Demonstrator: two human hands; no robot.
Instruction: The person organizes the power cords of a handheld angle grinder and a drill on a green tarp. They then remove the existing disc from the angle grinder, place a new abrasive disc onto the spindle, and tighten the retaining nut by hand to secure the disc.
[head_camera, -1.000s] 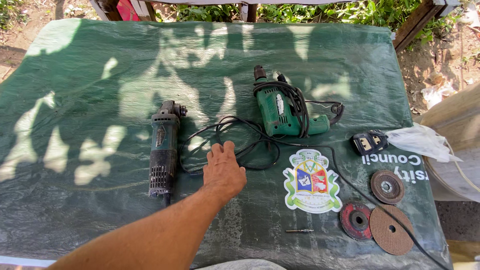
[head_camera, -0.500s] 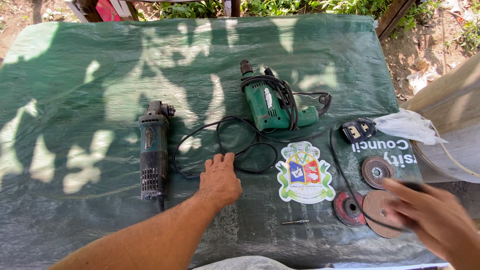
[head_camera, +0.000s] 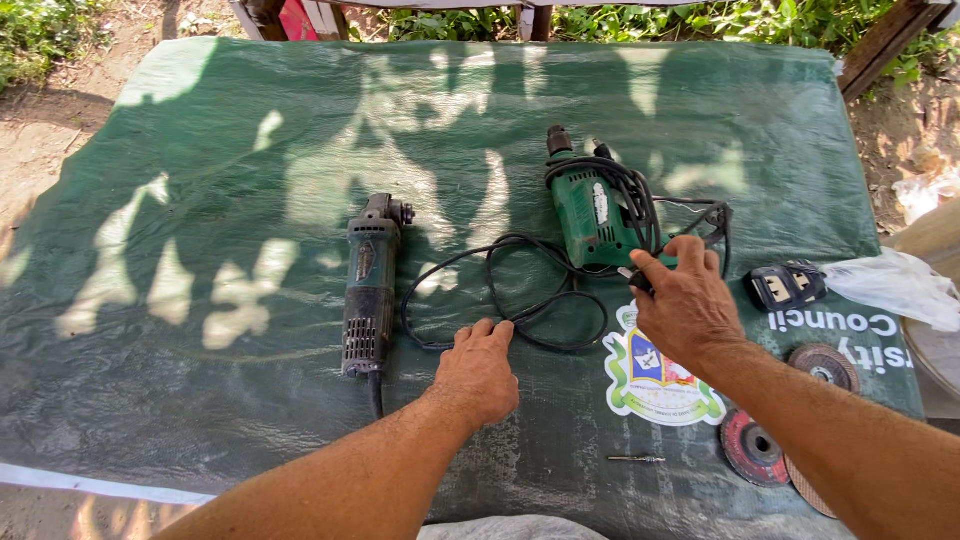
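left hand (head_camera: 478, 372) flat, fingers spread, pinning black cord (head_camera: 500, 290) left of green drill (head_camera: 592, 212) | right hand (head_camera: 685, 300) fingers curled at drill handle, grip unclear | angle grinder (head_camera: 368, 285) further left

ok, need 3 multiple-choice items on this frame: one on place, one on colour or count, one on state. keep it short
1. Where does the angle grinder lie relative to the drill?
A. To its left
B. To its right
C. On top of it

2. What colour is the drill's body?
A. Yellow
B. Green
C. Red

3. What is the left hand doing?
A. Gripping the grinder
B. Lifting a disc
C. Resting flat on the tarp, fingertips at the black cord

Answers:
1. A, the grinder sits left of the drill, with the cord loops between them.
2. B, its housing is plainly green.
3. C, the palm is down and holds nothing, while the right hand reaches to the drill's handle end.
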